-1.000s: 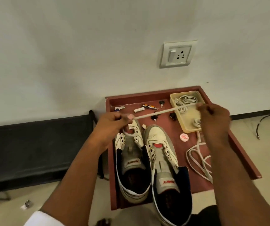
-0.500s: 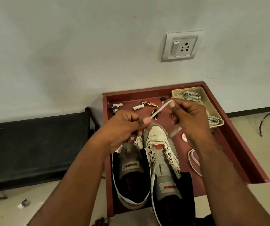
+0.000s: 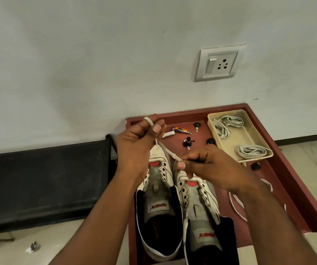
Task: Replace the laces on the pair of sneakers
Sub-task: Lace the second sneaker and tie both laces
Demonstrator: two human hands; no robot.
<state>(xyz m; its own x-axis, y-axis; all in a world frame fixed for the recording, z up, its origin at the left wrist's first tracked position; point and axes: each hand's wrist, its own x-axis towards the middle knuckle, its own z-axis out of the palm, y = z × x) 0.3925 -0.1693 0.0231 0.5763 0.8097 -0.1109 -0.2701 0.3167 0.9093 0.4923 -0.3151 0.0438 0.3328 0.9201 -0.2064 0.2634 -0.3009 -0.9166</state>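
Hands now closer, left hand winding flat white lace around finger, right hand pinching it above white-and-grey sneakers.

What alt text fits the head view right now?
Both hands hold one white lace above two unlaced sneakers on a red tray: the left hand has it looped over a finger, the right hand pinches it.

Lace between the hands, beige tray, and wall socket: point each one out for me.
lace (image 3: 170,153), head view, on the flat stretch running between the two hands
beige tray (image 3: 249,137), head view, on its bare floor between the lace bundles
wall socket (image 3: 219,63), head view, on its faceplate
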